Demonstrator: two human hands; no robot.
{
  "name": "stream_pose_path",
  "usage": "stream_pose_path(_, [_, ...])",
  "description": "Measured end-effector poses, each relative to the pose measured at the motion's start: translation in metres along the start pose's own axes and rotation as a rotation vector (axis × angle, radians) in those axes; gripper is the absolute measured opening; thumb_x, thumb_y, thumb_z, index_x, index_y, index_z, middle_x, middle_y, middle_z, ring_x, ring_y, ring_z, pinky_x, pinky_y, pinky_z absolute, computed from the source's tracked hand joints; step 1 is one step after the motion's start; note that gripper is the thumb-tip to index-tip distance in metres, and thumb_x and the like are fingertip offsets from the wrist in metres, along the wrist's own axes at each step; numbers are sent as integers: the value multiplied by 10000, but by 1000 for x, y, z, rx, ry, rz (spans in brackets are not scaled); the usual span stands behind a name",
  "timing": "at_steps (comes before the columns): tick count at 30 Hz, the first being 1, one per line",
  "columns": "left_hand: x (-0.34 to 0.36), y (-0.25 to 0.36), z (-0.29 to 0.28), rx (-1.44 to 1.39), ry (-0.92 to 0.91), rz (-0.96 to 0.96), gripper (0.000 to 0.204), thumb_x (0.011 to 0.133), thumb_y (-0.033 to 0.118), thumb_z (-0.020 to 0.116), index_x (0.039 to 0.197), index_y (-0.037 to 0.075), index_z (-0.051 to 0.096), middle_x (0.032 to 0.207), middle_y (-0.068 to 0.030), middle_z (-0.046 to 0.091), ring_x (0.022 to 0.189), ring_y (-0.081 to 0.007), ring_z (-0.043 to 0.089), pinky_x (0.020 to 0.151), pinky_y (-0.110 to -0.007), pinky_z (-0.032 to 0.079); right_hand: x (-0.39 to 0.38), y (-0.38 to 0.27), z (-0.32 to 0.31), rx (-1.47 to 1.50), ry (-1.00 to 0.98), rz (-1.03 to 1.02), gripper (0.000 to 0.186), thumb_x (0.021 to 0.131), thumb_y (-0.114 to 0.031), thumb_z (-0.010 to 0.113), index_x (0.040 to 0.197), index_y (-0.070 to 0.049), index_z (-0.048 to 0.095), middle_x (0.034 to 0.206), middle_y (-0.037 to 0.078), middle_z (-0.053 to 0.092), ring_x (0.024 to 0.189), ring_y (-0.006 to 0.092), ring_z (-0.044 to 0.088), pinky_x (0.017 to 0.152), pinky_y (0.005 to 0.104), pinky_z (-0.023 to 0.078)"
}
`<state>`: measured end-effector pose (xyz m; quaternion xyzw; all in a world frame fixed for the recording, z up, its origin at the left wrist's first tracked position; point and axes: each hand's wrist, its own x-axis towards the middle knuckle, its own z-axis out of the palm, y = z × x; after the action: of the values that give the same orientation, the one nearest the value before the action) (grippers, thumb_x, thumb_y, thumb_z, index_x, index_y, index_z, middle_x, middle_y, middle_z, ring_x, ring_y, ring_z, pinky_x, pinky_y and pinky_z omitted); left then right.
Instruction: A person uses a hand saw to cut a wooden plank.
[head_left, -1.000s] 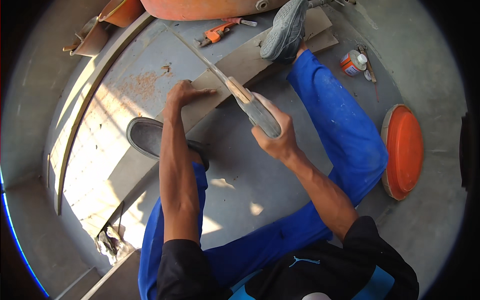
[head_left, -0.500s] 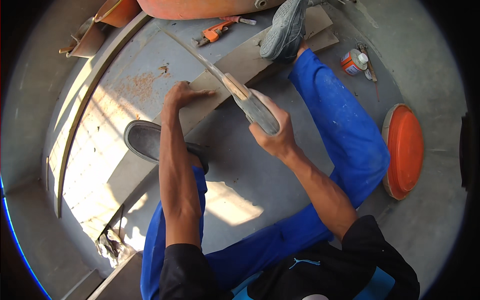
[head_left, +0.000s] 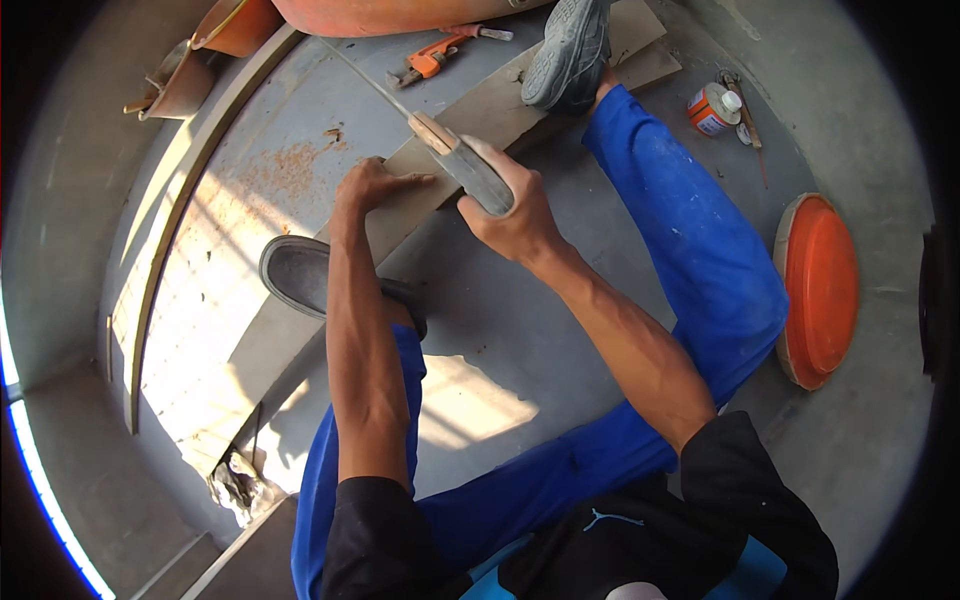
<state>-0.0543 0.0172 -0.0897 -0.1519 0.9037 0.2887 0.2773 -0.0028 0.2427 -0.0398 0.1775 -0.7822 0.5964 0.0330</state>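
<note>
Head view, looking down: the right hand [head_left: 510,205] grips a handsaw [head_left: 455,160] by its handle, blade running up-left across a long plank [head_left: 500,115] on the floor. The left hand [head_left: 370,185] presses flat and open on the plank, just left of the blade.

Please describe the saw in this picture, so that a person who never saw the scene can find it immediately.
Start from the long wooden plank lying diagonally on the grey floor, held down by both shoes. The left hand presses on it; beside it the right hand grips the saw. Only the saw has a thin blade running toward the upper left.
</note>
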Motion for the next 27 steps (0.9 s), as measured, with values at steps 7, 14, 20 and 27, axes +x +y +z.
stream_pose_path(7, [-22, 0, -5, 146, 198, -55, 837, 510, 706, 766, 851, -56, 694, 749, -170, 687, 726, -247, 692, 680, -351, 524, -137, -55, -100, -7, -101, 47, 617, 623, 73, 469, 1239, 96, 502, 1141, 225, 633, 986, 239, 667, 841, 276, 501])
stream_pose_path(14, [9, 4, 3, 70, 69, -15, 875, 511, 734, 742, 925, -35, 698, 845, -155, 705, 809, -285, 690, 716, -377, 519, 56, 4, 8, 55, -44, 83, 406, 749, -71, 582, 1141, 35, 566, 890, 146, 647, 823, 149, 613, 774, 289, 485])
stream_pose_path(20, [-17, 1, -5, 135, 182, -14, 884, 513, 738, 739, 927, -41, 682, 855, -175, 699, 826, -296, 687, 745, -377, 520, -135, -56, -106, 34, -87, 105, 626, 624, 89, 432, 1248, 129, 475, 1145, 238, 627, 1055, 257, 637, 912, 280, 461])
stream_pose_path(27, [1, 22, 10, 124, 171, 61, 893, 506, 734, 745, 930, -49, 683, 832, -163, 698, 796, -266, 689, 714, -355, 519, 64, 18, 11, 63, -9, 13, 427, 728, -42, 582, 1150, 29, 576, 956, 142, 662, 844, 196, 640, 786, 299, 493])
